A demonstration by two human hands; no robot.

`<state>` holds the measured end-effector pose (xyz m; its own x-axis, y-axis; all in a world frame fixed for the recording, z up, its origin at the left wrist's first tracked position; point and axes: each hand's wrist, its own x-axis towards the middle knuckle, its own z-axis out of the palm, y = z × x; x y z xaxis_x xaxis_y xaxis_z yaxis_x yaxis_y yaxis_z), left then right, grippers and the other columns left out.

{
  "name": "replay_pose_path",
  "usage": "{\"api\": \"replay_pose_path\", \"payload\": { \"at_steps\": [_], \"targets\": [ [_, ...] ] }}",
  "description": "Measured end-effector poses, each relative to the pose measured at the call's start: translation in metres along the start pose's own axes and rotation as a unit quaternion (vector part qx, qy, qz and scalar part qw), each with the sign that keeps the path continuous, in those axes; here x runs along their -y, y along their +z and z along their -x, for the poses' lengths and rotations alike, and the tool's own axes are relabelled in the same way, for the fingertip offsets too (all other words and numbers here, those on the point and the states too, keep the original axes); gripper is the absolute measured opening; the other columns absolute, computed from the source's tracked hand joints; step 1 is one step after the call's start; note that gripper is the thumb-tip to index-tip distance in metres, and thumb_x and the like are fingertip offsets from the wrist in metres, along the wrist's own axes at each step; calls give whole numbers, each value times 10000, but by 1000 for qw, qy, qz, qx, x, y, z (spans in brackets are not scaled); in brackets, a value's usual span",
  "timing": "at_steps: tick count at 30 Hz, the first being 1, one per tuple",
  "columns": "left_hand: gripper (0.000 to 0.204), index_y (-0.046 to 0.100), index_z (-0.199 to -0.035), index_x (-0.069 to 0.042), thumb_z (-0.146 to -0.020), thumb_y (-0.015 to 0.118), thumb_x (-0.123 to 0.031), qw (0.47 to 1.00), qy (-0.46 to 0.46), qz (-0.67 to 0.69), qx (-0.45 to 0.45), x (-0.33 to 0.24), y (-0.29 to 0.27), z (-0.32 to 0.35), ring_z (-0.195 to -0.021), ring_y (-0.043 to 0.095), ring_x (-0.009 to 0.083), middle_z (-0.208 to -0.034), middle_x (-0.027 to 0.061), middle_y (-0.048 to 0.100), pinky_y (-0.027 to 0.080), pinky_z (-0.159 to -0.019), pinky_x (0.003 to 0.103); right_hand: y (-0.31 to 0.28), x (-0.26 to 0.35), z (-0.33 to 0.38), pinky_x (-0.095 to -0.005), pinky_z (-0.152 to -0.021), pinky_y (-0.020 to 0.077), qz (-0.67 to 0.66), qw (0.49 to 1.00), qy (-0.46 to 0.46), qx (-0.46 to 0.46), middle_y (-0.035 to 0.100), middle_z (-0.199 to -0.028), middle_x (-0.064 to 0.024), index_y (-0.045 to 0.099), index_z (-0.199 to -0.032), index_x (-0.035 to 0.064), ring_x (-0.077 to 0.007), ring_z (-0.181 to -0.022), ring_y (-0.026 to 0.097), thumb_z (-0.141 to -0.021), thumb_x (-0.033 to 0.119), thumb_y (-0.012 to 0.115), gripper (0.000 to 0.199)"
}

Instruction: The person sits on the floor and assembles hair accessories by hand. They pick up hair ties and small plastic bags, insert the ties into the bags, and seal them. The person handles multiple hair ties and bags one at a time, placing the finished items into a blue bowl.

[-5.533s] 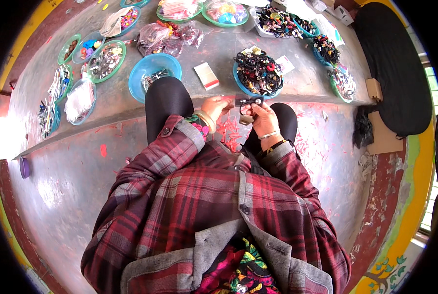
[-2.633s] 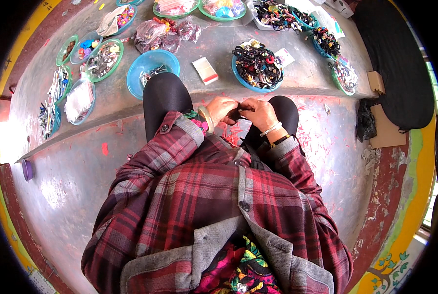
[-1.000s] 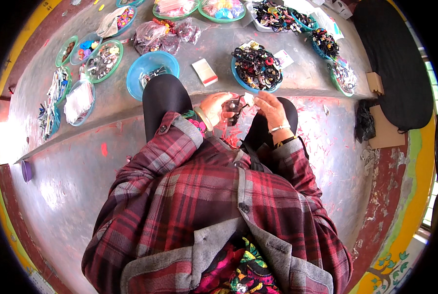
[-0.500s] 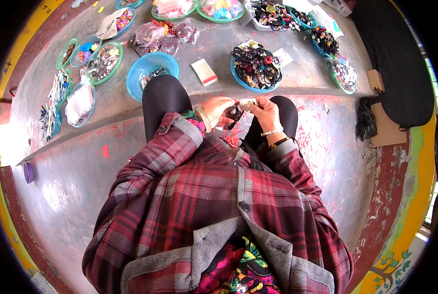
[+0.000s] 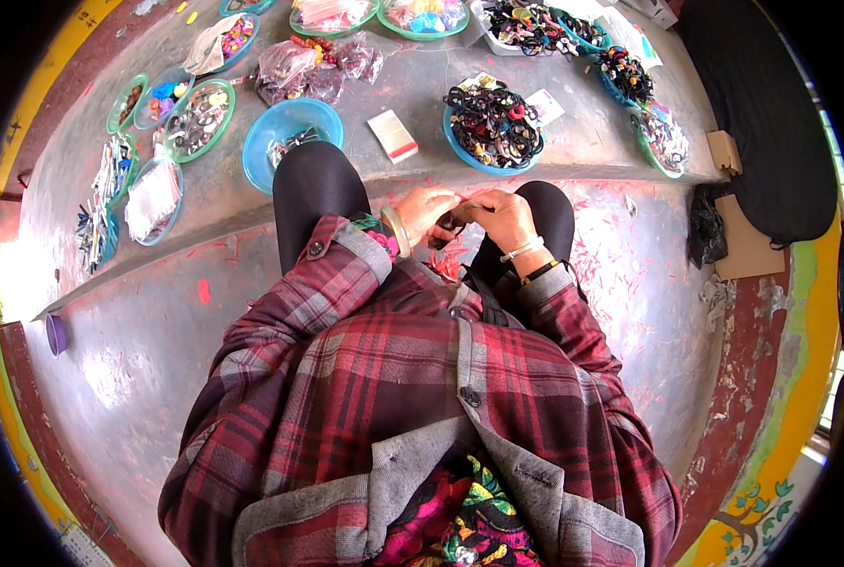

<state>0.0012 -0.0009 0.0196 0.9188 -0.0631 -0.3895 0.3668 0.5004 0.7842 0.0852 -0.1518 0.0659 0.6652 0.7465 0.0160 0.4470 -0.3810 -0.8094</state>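
My left hand and my right hand meet between my knees, fingers curled together. A small dark brown, shiny item shows between them; its exact kind is too small to tell. Fingers of both hands pinch it, and the right fingertips are partly hidden. Beyond my hands, on the raised grey ledge, stands a blue bowl heaped with black hair ties, some bearing coloured ornaments. A white box with a red end lies left of that bowl.
Left of the box, a blue bowl holds a few small pieces. Bagged red and dark items lie behind it. Several bowls of small parts line the ledge. Red scraps litter the floor. A purple cup stands far left.
The white piece that my right fingers held is out of sight. My right hand has turned and moved left, closing in on the dark item beside my left hand.
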Motion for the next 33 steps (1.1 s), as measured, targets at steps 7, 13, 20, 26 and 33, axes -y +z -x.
{"api": "replay_pose_path", "payload": {
  "at_steps": [7, 13, 20, 26, 33],
  "targets": [
    [267, 528, -1081, -40, -893, 457, -216, 1000, 8, 6, -5, -4, 3, 4, -725, 568, 117, -849, 43, 578, 515, -607, 285, 8, -20, -5, -323, -616, 468, 57, 998, -23, -5, 620, -723, -115, 652, -811, 78, -256, -691, 608, -715, 162, 580, 146],
    [278, 522, -1084, -36, -896, 454, -230, 999, 5, 44, 11, -2, -1, 1, -722, 574, 116, -855, 43, 580, 523, -626, 292, 8, -17, -4, -331, -581, 471, 22, 996, 45, -70, 613, -697, -131, 645, -797, 71, -280, -654, 609, -697, 170, 593, 150],
    [290, 497, -1108, -26, -895, 452, -219, 1000, 4, 23, -10, -2, 2, 3, -737, 595, 143, -907, 63, 587, 529, -631, 291, 9, -5, -3, -338, -602, 477, 70, 997, 23, -15, 614, -706, -131, 649, -800, 91, -276, -669, 612, -678, 141, 567, 155],
    [278, 497, -1101, -23, -895, 449, -203, 999, -4, 26, 21, 4, -6, 0, -740, 614, 164, -952, 90, 590, 534, -609, 284, 18, -8, -1, -305, -591, 471, 74, 997, 0, 25, 620, -698, -110, 647, -818, 64, -235, -622, 606, -674, 106, 591, 160],
    [308, 434, -1148, -28, -899, 436, -210, 996, 7, 84, -26, 14, -12, -8, -712, 614, 173, -979, 121, 567, 537, -603, 291, 30, -24, 1, -300, -603, 473, 104, 990, -70, -61, 617, -698, -92, 635, -813, 47, -229, -634, 608, -679, 123, 637, 154]
  ]
}}
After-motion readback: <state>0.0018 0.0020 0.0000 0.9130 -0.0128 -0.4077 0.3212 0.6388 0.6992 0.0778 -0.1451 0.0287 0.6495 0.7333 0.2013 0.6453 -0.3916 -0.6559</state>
